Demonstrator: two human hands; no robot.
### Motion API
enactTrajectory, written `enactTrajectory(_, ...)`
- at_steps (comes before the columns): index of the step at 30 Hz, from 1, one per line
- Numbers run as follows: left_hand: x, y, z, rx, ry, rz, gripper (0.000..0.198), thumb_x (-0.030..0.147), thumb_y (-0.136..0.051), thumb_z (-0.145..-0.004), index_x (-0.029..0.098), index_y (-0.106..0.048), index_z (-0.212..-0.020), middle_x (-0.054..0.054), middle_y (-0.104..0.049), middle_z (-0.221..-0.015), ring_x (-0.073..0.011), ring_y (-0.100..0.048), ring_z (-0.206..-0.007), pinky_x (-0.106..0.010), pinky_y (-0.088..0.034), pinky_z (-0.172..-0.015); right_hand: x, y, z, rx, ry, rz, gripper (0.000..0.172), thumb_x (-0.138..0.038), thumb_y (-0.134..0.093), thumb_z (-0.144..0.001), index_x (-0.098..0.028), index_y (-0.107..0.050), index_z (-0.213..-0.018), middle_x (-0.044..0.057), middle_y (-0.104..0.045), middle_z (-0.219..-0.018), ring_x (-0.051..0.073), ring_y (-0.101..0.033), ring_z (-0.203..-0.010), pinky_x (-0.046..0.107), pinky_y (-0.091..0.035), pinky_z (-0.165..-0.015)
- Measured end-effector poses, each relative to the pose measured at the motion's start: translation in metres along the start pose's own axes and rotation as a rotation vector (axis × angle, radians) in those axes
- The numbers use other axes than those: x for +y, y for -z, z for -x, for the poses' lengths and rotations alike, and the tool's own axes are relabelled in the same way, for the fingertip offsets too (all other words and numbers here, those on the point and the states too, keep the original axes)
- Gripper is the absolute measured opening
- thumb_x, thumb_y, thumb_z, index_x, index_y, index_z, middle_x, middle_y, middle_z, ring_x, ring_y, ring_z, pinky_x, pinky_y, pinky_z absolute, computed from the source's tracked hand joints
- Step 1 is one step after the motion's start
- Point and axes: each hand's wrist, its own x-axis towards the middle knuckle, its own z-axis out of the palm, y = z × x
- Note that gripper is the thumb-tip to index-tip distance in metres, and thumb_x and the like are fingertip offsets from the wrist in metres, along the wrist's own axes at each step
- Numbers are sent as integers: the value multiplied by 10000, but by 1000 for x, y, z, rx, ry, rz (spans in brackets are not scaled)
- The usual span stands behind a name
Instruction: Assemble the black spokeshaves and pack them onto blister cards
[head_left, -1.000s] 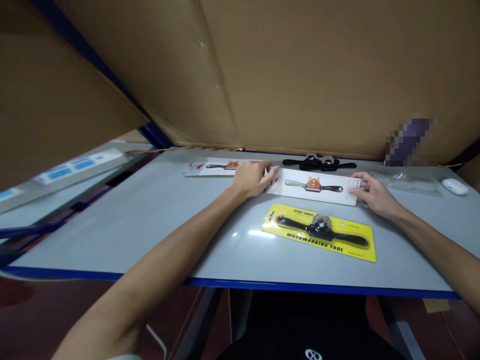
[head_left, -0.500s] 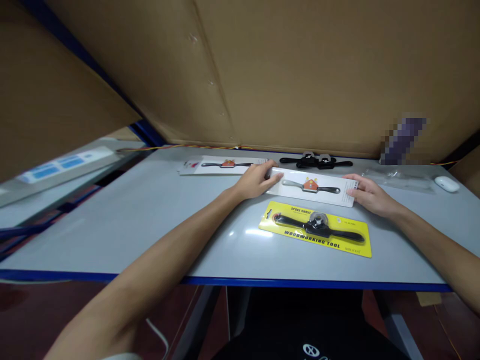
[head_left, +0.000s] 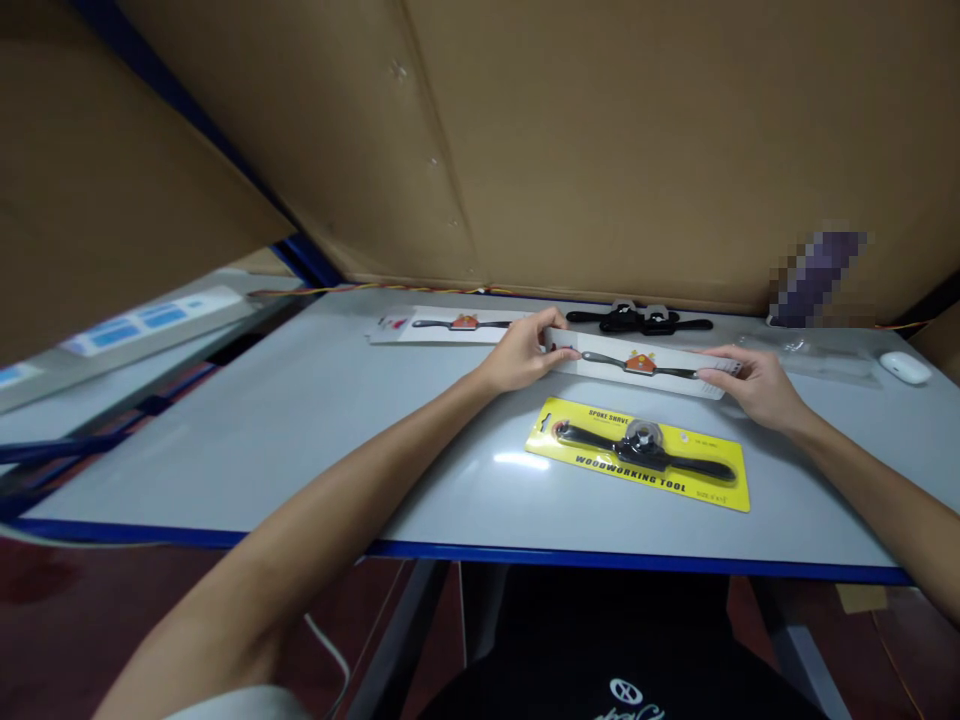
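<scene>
Two white packages: the held package (head_left: 641, 366), mid-scene, is gripped left by the left hand (head_left: 525, 352), right by the right hand (head_left: 757, 382); the other package (head_left: 450, 324) lies far left, partly hidden by the left hand. One yellow package (head_left: 640, 462) lies nearer on the surface (head_left: 300, 420). Far: two black tools (head_left: 619, 318); far right, clear plastic (head_left: 832, 362), one white rounded object (head_left: 904, 368).

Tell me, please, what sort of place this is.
Probably a workshop bench: a blue-edged grey table, a yellow package lying on it printed WOODWORKING TOOL, and a brown panel standing behind.
</scene>
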Motion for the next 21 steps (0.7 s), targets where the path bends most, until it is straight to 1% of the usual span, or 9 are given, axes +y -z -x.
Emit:
enactTrajectory(2,4,-3,1,3,-27,-2,315,461,-695,-814,190,-568,-915,-34,-665,-910,-156,-588,-766,-305,-507,-762,-5,5,1,-60,41,65,285,-456,-690,-901,-290,-812,-1099,53,-780,-1254,328,-707,-1187,526,-544,-1045)
enactTrajectory(5,8,-10,4,-58,-100,-40,226,332,-647,-846,189,-624,-1019,-76,-700,-1063,-178,-642,-870,-334,-538,-837,-13,8,5,-198,167,203,339,-434,-641,-931,-315,-789,-1211,40,-727,-1375,328,-656,-1288,550,-505,-1104)
enactTrajectory(8,10,-14,9,-173,-182,-146,242,275,-620,-844,198,-677,-1066,-92,-696,-1093,-199,-648,-881,-358,-539,-824,-16,5,9,-309,268,389,449,-419,-636,-931,-310,-717,-1359,63,-730,-1364,333,-677,-1222,571,-516,-1067)
enactTrajectory(11,13,-15,12,-273,-211,-186,351,434,-693,-841,193,-702,-1096,-105,-706,-1103,-231,-669,-924,-379,-543,-856,-15,4,10,-352,294,507,491,-417,-642,-928,-294,-688,-1401,91,-741,-1333,344,-687,-1163,580,-530,-1020)
enactTrajectory(14,21,-11,10,-314,-210,-160,480,590,-670,-841,178,-714,-1083,-122,-726,-1112,-255,-688,-969,-399,-549,-900,-14,7,8,-365,273,525,486,-498,-679,-905,-271,-735,-1331,110,-759,-1275,358,-697,-1122,578,-535,-992)
enactTrajectory(16,36,-6,8,-295,-217,-143,460,579,-581,-877,177,-728,-1043,-129,-739,-1085,-260,-690,-970,-419,-550,-914,-14,8,7,-352,259,487,440,-535,-665,-914,-277,-772,-1253,103,-780,-1207,346,-713,-1068,560,-543,-968)
enactTrajectory(19,77,4,13,-257,-225,-82,380,515,-520,-866,206,-740,-891,-112,-758,-943,-259,-693,-902,-451,-561,-889,-10,3,6,-298,273,432,376,-495,-568,-989,-292,-778,-1227,91,-786,-1181,328,-709,-1074,545,-539,-975)
enactTrajectory(20,93,7,21,-296,-207,-26,338,483,-517,-871,229,-738,-840,-96,-759,-896,-250,-695,-861,-452,-572,-864,-9,-1,6,-285,282,423,380,-479,-551,-1003,-295,-762,-1260,91,-777,-1218,333,-697,-1118,552,-532,-997)
enactTrajectory(21,110,9,33,-402,-207,64,297,456,-530,-870,263,-739,-786,-74,-751,-828,-237,-694,-792,-444,-587,-811,-7,-4,6,-281,290,415,392,-471,-555,-1005,-300,-737,-1307,89,-760,-1272,341,-679,-1172,565,-522,-1024)
